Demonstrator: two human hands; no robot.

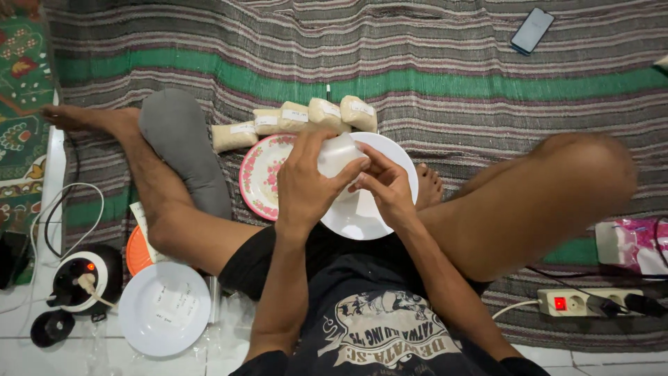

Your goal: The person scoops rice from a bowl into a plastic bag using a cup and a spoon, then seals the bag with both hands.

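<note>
My left hand [305,175] and my right hand [384,182] both grip a small clear plastic pouch [338,154] of pale grains, held above a plain white plate [379,217]. A pink floral plate [259,175] lies partly under the white one, to the left. Several filled, labelled pouches [299,118] lie in a row on the mat just beyond the plates. I sit cross-legged, with my knees to either side.
A grey cushion [182,143] rests by my left leg. Near the left are a white bowl [164,308], an orange lid [137,254] and a black appliance with a red light [78,280]. A power strip [583,303] and pink packet [637,244] lie right; a phone [531,30] far off.
</note>
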